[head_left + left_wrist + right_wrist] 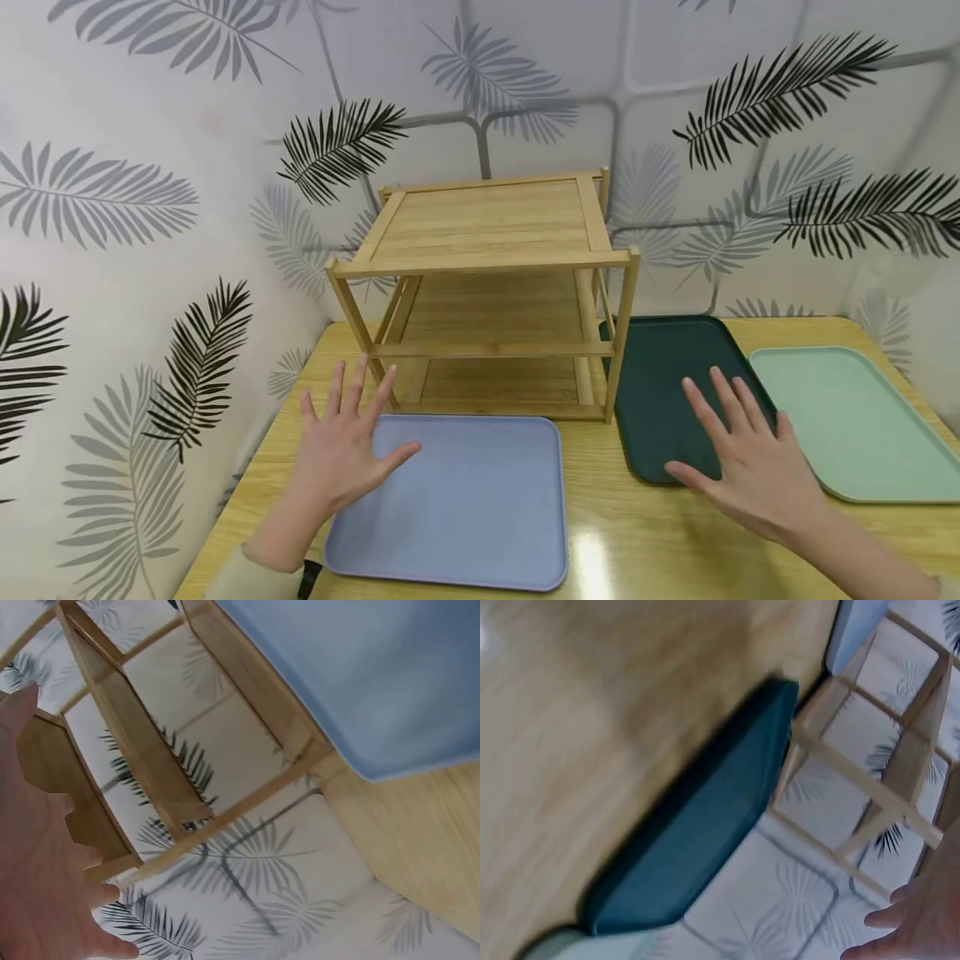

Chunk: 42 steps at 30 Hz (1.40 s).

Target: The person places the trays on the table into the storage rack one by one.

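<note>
My left hand (339, 454) is held over the left side of a blue tray (465, 500), fingers spread and nothing in it. The right hand (753, 475) hovers with splayed fingers by the near right edge of a dark green tray (667, 400), also holding nothing. To the right lies a mint green tray (862, 425), its left edge partly behind that hand. Behind the blue tray stands a three-tier wooden rack (491, 217) with bare shelves. In the left wrist view the left hand (45, 847) shows at the left, the rack's side beyond it.
The trays and rack rest on a wooden table (600, 517). A wall covering with leaf patterns (525, 75) rises close behind the rack and along the table's left side. The dark green tray's far left corner lies behind the rack's right front leg (622, 333).
</note>
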{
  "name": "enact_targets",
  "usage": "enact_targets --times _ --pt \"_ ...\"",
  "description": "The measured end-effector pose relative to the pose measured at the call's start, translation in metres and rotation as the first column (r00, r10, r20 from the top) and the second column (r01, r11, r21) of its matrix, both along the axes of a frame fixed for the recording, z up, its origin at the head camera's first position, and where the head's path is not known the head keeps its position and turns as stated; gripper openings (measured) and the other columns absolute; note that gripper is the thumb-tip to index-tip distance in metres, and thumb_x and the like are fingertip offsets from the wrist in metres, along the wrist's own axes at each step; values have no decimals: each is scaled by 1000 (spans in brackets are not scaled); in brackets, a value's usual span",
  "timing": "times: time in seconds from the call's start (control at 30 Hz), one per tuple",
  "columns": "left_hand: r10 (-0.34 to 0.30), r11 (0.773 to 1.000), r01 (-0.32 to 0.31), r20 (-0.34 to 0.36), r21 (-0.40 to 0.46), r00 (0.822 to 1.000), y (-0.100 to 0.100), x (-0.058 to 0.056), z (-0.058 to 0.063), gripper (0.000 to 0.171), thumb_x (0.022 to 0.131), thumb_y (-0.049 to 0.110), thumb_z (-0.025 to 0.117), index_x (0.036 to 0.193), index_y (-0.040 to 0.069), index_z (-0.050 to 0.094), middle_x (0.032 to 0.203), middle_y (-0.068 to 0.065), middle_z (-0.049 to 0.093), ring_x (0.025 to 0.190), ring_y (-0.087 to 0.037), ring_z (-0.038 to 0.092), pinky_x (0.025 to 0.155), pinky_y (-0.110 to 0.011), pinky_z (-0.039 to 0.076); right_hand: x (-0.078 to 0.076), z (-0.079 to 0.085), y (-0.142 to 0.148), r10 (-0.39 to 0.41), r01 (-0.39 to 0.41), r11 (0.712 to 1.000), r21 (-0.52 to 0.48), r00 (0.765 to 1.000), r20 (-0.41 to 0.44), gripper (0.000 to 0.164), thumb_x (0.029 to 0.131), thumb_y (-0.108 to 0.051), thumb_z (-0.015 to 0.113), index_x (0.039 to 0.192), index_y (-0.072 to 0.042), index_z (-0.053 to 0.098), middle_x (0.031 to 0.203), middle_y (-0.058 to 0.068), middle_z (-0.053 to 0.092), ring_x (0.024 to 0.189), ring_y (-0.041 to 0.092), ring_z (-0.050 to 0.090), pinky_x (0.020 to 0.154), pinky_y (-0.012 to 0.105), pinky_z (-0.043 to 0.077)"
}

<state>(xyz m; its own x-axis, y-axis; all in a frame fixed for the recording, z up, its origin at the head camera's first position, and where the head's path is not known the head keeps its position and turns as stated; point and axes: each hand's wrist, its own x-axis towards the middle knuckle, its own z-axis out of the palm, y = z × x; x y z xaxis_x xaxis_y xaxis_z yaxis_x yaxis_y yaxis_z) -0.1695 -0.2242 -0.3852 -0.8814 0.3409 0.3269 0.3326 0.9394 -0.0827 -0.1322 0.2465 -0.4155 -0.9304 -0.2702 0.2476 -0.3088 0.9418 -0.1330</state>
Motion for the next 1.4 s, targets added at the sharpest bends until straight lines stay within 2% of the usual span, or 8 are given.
enact_targets --times 0.2,0.4,0.5,0.67,0.83,1.0,1.17,1.4 --pt "17 999 -17 26 37 1000 -20 -13 -2 101 82 74 53 158 23 10 160 -17 9 146 -37 1 100 -78 11 -2 -16 -35 54 -50 996 -79 997 55 97 90 -62 56 157 -25 -3 161 15 6 140 44 21 95 76 26" --pt "-26 968 -4 119 251 993 -43 -35 12 103 87 58 61 157 18 -4 161 -16 0 145 -39 2 101 -77 9 -5 -24 -66 168 -151 960 -237 984 54 90 93 -53 58 158 -20 6 156 19 20 134 44 34 93 62 41" --pt "-110 902 27 169 431 980 -52 -52 18 102 91 47 63 156 17 -9 161 -16 1 144 -41 6 105 -72 12 -6 -31 -80 208 -171 933 -317 974 87 85 94 -49 58 158 -18 10 151 21 29 129 44 41 81 55 51" --pt "-240 741 65 173 668 955 -57 -76 24 97 95 25 65 155 28 -11 160 -18 8 143 -40 15 108 -66 19 -8 -41 -100 238 -136 905 -404 948 213 81 96 -49 56 157 -27 9 144 22 39 122 41 47 65 46 54" --pt "-290 613 71 141 787 946 -50 -90 25 90 97 16 62 156 31 -4 155 -21 23 139 -40 28 106 -65 25 -12 -49 -113 263 -90 873 -480 915 307 79 96 -48 57 157 -25 13 135 17 46 104 29 58 63 37 51" --pt "-315 496 101 70 863 946 -40 -100 24 81 98 6 58 157 20 5 144 -25 41 129 -41 43 105 -56 34 -18 -58 -122 310 -85 836 -542 888 339 79 96 -45 59 155 -13 19 113 9 54 82 14 56 56 28 47" --pt "-335 457 171 -9 873 942 -28 -104 29 72 96 -9 52 154 7 14 130 -29 53 115 -47 55 96 -42 48 -21 -71 -126 332 -114 832 -543 886 322 77 94 -41 64 151 -5 27 90 -2 55 65 6 50 51 25 44" --pt "-325 456 196 -43 868 945 -19 -95 37 65 94 -16 49 150 0 19 117 -35 57 105 -52 57 88 -53 49 -21 -82 -127 343 -137 840 -525 883 320 64 90 -21 71 142 -5 38 81 -8 56 62 3 50 51 25 43"
